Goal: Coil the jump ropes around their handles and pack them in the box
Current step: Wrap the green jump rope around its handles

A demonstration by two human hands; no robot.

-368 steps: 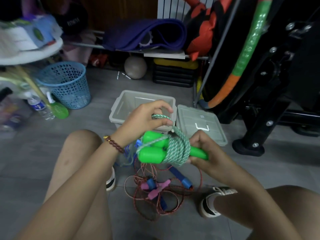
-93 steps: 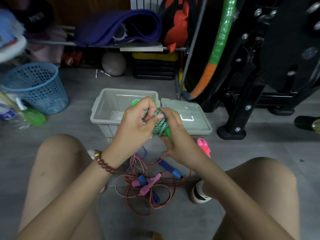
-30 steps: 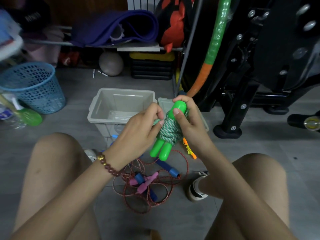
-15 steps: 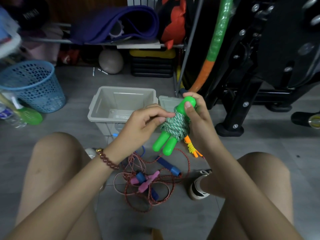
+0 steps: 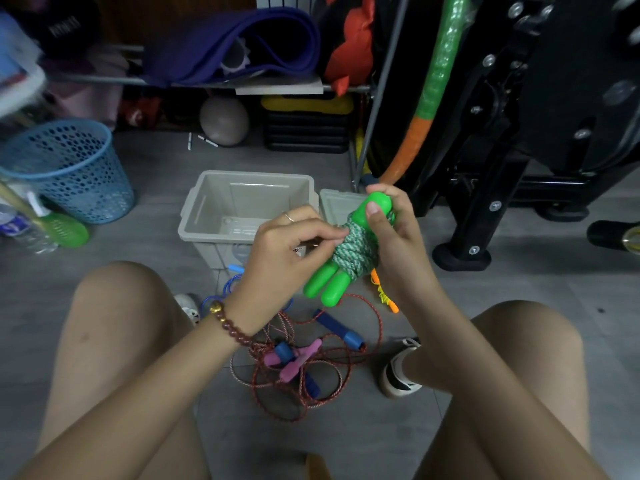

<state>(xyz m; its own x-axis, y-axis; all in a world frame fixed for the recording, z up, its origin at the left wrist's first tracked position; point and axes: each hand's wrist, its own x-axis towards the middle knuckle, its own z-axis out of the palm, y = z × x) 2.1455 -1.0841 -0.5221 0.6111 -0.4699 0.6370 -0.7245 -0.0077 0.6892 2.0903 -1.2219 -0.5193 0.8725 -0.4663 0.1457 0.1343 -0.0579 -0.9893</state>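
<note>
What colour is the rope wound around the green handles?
Green and white braided rope, clearest in the head view.

Green jump rope [image 5: 353, 251] coiled round its handles — grey box [image 5: 242, 209] open.

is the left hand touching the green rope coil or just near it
Touching. The head view shows the left hand's fingertips pinched right against the wraps of the green rope coil, with no gap, while the right hand grips the bundle.

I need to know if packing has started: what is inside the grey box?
The grey box shows only bare walls and floor, no rope. Its near right corner is hidden behind the left hand, so that part cannot be checked.
</note>
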